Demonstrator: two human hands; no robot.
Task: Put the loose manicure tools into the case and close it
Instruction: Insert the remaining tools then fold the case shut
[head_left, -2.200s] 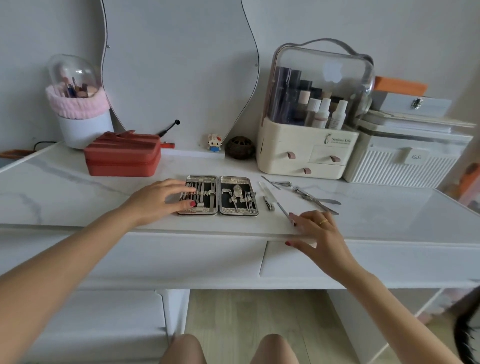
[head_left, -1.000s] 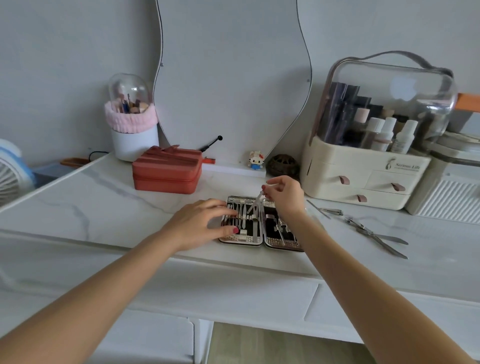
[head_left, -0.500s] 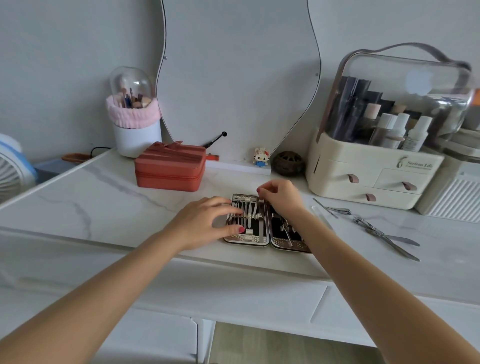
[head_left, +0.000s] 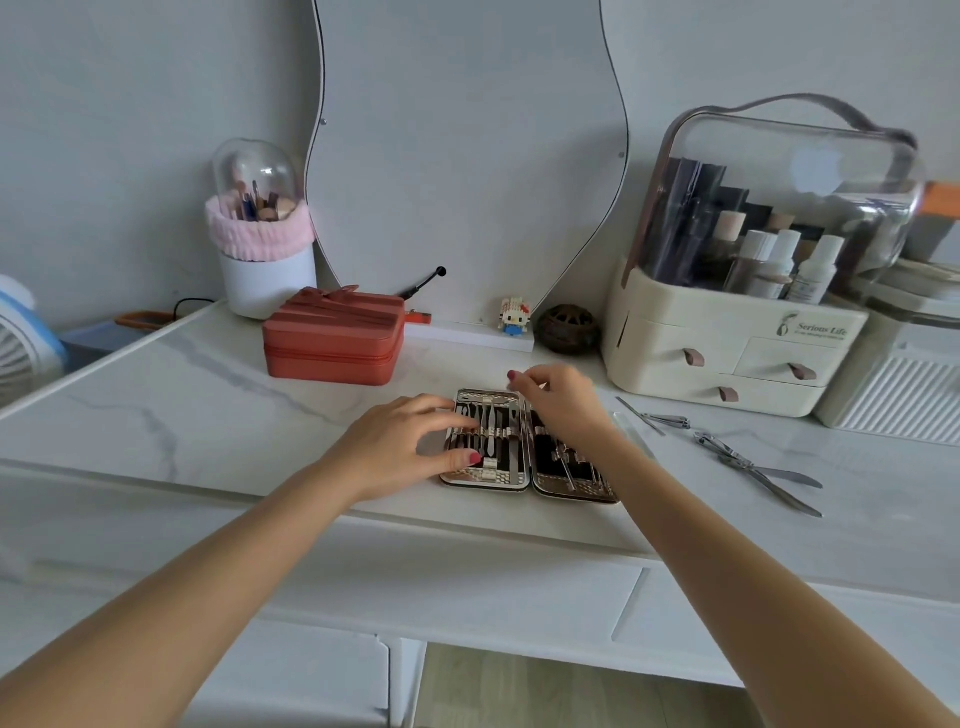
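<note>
Far left edge of the frame: a bit of a white and blue fan (head_left: 21, 343). Up and to the right is a white cup with a pink fluffy band (head_left: 262, 249) and a clear dome on top; brushes stand inside. Next to it, lower, sits a red zip box (head_left: 332, 340) on the white marble table (head_left: 156, 415).

Middle of the frame: the left hand (head_left: 400, 449) lies on the left side of the open case (head_left: 485, 480). Fingers are spread apart and flat, thumb w/ red nail pressed near the case's lower left part. It grips nothing. The case lies flat & open like a book, near the table's front edge, w/ shiny tools held in rows in both halves.

The right hand (head_left: 558, 397) is over the top of the case, at the fold betw. the two halves. Its fingers are curled close together; can't tell if they pinch a tool.

Behind the case: a tall wavy mirror (head_left: 467, 156), a small cat toy (head_left: 514, 316), a dark round ball (head_left: 568, 329).

Right of the case, well apart from it, loose tools lie on the table: a thin tool and small clipper (head_left: 660, 418), then a bigger clipper and file (head_left: 763, 475).

Upper right: a cream makeup box w/ drawers (head_left: 727, 353) and a clear lid, bottles inside.
</note>
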